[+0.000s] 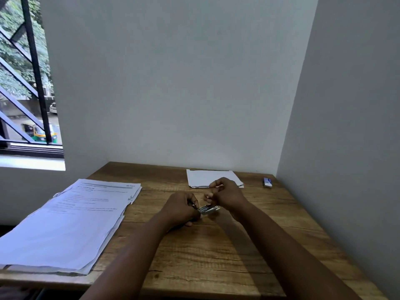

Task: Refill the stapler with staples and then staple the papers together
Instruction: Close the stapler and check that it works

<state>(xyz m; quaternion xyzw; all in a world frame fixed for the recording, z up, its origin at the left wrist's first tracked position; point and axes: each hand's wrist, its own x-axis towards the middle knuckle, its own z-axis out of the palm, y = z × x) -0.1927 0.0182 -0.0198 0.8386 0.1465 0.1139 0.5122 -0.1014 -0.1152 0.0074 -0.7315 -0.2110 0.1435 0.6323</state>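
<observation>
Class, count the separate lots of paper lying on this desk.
2: a large printed stack at the left edge, and a small white bundle by the back wall, partly hidden behind the right hand.

Bare wooden tabletop (216, 256) is left open in front; the left is blocked by a white paper stack (71, 221), the far edge by a white sheet (205, 177) and a small blue-white box (267, 182)
</observation>
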